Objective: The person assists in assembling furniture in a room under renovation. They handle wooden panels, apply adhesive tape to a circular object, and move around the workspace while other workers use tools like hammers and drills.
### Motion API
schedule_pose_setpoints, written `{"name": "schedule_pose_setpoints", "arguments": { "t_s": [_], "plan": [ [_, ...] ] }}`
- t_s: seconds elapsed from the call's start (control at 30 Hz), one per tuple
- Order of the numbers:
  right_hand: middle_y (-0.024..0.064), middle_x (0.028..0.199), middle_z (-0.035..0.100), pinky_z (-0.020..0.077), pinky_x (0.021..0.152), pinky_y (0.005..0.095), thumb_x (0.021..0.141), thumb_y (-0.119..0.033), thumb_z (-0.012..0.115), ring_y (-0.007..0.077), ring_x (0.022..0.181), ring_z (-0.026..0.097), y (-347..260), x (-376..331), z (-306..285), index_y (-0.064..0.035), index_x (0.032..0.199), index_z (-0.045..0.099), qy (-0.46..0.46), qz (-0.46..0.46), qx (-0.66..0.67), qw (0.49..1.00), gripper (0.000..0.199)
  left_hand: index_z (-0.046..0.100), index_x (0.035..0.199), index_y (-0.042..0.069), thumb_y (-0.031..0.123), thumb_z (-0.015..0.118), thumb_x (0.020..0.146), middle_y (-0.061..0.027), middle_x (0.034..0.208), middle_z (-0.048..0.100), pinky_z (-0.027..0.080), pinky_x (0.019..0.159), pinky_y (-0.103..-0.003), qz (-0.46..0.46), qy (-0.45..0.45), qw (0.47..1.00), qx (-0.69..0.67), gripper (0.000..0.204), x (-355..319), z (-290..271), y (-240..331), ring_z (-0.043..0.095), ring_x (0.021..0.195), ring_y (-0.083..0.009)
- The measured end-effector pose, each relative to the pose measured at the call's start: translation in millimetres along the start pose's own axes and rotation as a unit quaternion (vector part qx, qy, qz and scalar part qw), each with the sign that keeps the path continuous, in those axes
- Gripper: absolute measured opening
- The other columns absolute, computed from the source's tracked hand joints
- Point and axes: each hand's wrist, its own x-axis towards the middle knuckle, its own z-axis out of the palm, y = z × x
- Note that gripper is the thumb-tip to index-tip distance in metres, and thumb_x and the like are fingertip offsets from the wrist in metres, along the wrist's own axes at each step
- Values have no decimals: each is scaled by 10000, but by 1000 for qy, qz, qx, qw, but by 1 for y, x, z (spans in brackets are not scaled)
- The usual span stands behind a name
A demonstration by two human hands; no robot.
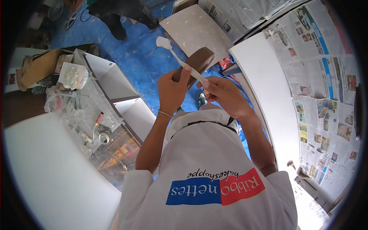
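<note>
My left hand (173, 87) is closed around a wide brown roll (201, 60), which looks like a roll of tape or edge banding. A narrow pale strip (177, 58) runs across the front of the roll and under my left thumb. Its far end hangs loose over the blue floor cover, bent into a wider flap. My right hand (227, 95) pinches the strip's near end between thumb and fingers, close beside the roll. Both hands are held up in front of my waist. Whether the strip is joined to the roll cannot be made out.
At left, a cabinet (111, 78) with white compartments carries a cluttered top, with a red-handled tool (99, 119) and a tape roll (104, 138). A white panel (264, 73) and a newspaper-covered wall (310, 80) stand at right. A person's dark-clothed legs (120, 17) show beyond, on blue sheeting (132, 51).
</note>
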Motion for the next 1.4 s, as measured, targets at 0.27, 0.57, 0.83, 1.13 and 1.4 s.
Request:
{"name": "schedule_pose_setpoints", "arguments": {
  "t_s": [0.27, 0.57, 0.83, 1.13, 1.4],
  "plan": [
    [114, 963, 641, 515, 762, 273, 836, -223, 761, 150, 838, 629, -4, -8, 14, 55, 1233, 546, 108, -172, 51, 978, 530, 614, 619, -13, 398, 646, 895, -18, 507, 528, 367, 465, -276, 66, 27, 996, 59, 496, 6, -6, 24, 471, 487, -80],
    [69, 822, 685, 481, 673, 217, 880, -149, 706, 82, 777, 619, 4, -3, 17, 46, 988, 671, 212, -215, 88, 949, 225, 622, 653, -16, 353, 644, 907, -9, 518, 524, 382, 461, -258, 122, 72, 988, 55, 449, 0, 0, 26, 482, 483, -77],
    [84, 859, 694, 478, 702, 240, 936, -269, 636, 107, 764, 629, 15, -3, 1, 45, 996, 669, 173, -168, 80, 967, 321, 643, 732, -57, 328, 531, 973, -85, 574, 603, 424, 487, -263, 59, 97, 993, 7, 467, 1, -2, 26, 556, 490, -134],
    [96, 920, 672, 530, 722, 284, 939, -228, 617, 162, 844, 662, 21, 30, -4, 34, 1018, 638, 56, -130, 218, 966, 275, 658, 759, -58, 288, 500, 986, -78, 596, 607, 433, 477, -267, 23, 9, 986, -167, 443, -22, 14, 41, 553, 500, -121],
    [85, 1041, 611, 496, 836, 287, 838, -65, 658, 172, 984, 593, 42, 54, -23, 6, 1055, 609, -26, -326, 43, 944, 233, 650, 792, -78, 273, 537, 970, -90, 656, 632, 454, 488, -262, 68, -112, 984, -124, 409, -37, 15, 54, 571, 528, -126]
  ]
}}
